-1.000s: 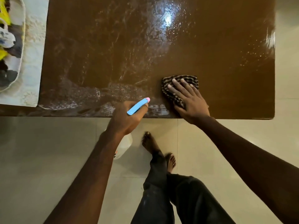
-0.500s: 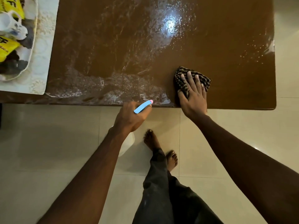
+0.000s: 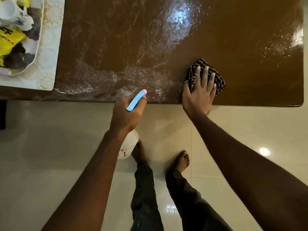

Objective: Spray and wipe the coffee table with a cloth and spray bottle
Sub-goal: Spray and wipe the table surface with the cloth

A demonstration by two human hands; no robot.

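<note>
The brown coffee table (image 3: 250,39) fills the top of the head view, its glossy top streaked with wet spray on the left and middle. My right hand (image 3: 199,92) lies flat on a dark striped cloth (image 3: 220,80) near the table's front edge, fingers spread over it. My left hand (image 3: 127,112) grips a spray bottle just off the front edge; its blue trigger head with a pink nozzle (image 3: 135,100) points at the table, and the white bottle body (image 3: 127,147) hangs below my wrist.
A pale patterned mat (image 3: 50,52) covers the table's left end, bearing a tray (image 3: 37,47) with a white cup and yellow packets. My bare feet (image 3: 181,160) stand on the cream tiled floor (image 3: 250,130) in front of the table.
My right hand has slid the cloth to the right along the front edge. My left hand with the bottle has stayed near the edge. One foot has stepped right.
</note>
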